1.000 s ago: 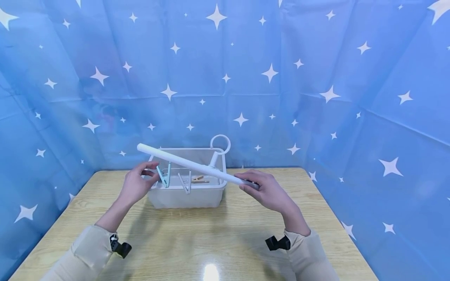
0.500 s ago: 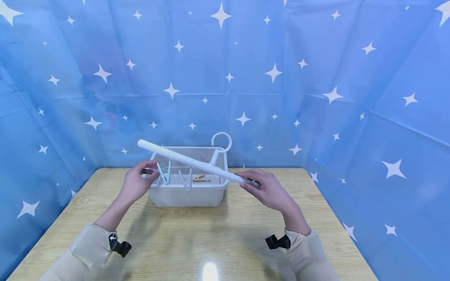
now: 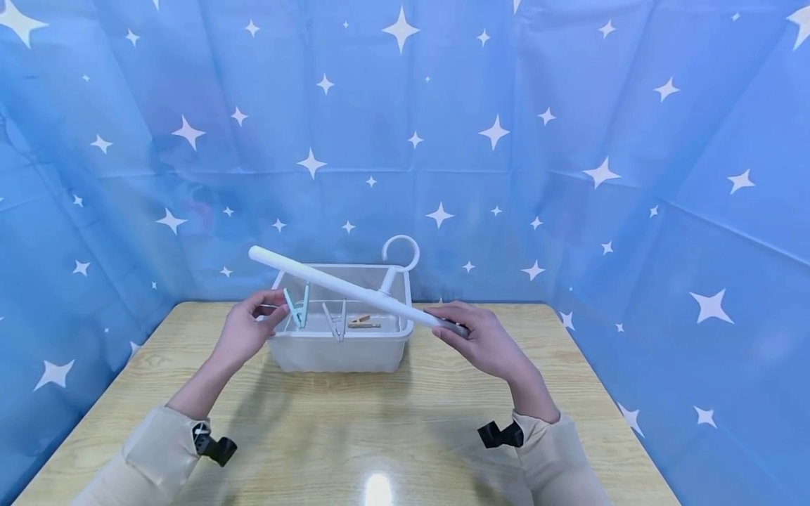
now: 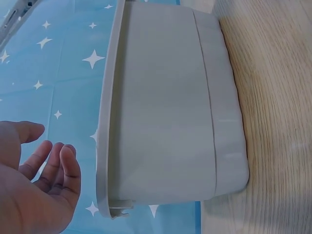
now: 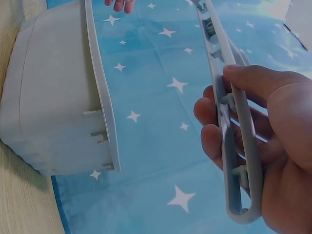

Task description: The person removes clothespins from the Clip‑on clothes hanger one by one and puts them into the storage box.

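In the head view a white hanger (image 3: 342,284), a long bar with a round hook, slants over the basin, its left end higher. My right hand (image 3: 477,339) grips its right end; the right wrist view shows thumb and fingers round the slotted frame (image 5: 239,146). My left hand (image 3: 248,329) is beside the teal clothespin (image 3: 297,309), fingers loosely bent. In the left wrist view, thumb and fingers are apart with nothing between them. The teal clothespin and a grey clothespin (image 3: 335,322) seem to hang below the bar; their attachment is unclear.
A pale grey plastic basin (image 3: 342,355) stands on the wooden table (image 3: 354,422) under the hanger. Tan clothespins (image 3: 363,323) lie inside it. A blue star-patterned cloth (image 3: 443,105) encloses the table's back and sides.
The hanger's left end has risen slightly, and the teal and grey clothespins have shifted up with it. Both hands have stayed nearly in place. The view has tilted a little.
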Demonstrator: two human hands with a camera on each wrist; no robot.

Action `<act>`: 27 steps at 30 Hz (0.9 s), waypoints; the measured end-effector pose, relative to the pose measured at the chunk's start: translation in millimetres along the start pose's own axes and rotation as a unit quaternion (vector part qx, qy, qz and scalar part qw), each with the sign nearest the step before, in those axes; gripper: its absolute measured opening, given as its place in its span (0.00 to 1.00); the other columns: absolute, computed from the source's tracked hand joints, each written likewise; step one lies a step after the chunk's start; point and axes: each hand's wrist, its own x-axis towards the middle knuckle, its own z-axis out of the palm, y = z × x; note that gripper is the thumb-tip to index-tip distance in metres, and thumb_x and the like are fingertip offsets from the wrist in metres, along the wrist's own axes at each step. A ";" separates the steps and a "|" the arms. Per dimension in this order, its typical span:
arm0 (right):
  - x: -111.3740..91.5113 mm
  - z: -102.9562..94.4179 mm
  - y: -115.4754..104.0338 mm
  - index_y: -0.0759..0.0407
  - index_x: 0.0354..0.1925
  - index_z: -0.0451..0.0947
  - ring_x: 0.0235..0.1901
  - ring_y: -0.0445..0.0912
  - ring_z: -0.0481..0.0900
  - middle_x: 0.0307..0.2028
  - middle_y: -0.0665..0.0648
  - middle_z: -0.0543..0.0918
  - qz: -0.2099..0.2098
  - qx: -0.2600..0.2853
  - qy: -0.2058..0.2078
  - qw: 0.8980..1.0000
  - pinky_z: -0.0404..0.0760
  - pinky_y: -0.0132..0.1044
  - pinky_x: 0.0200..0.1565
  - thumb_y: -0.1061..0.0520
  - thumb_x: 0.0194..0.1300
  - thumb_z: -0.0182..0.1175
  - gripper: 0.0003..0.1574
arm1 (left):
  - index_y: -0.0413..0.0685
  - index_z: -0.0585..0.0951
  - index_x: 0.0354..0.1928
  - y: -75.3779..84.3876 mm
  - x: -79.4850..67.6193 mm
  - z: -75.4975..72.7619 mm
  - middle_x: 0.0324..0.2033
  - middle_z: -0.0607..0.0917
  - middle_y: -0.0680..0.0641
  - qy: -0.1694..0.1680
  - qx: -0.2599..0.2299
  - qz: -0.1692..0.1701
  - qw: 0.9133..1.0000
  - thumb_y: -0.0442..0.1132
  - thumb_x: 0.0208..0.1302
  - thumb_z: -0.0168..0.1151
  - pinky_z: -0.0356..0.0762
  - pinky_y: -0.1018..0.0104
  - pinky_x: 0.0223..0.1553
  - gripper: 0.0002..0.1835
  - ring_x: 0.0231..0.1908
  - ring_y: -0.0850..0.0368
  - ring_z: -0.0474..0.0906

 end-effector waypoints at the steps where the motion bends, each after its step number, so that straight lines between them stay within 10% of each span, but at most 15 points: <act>1: 0.4 0.0 0.0 0.41 0.60 0.80 0.22 0.37 0.66 0.40 0.43 0.80 0.000 -0.001 0.000 1.000 0.70 0.31 0.26 0.50 0.71 0.62 0.20 | 0.45 0.77 0.63 1.0 -0.8 -0.2 0.52 0.81 0.40 -0.001 -0.003 -0.001 1.000 0.50 0.74 0.57 0.83 0.70 0.37 0.23 0.48 0.52 0.77; 27: 0.3 -0.4 1.8 0.40 0.61 0.79 0.22 0.38 0.66 0.42 0.44 0.81 0.005 0.010 0.001 1.000 0.70 0.32 0.27 0.50 0.71 0.61 0.21 | 0.43 0.75 0.64 23.2 -16.8 -2.3 0.44 0.83 0.47 -0.027 -0.086 -0.015 0.996 0.54 0.74 0.55 0.82 0.68 0.39 0.26 0.41 0.70 0.79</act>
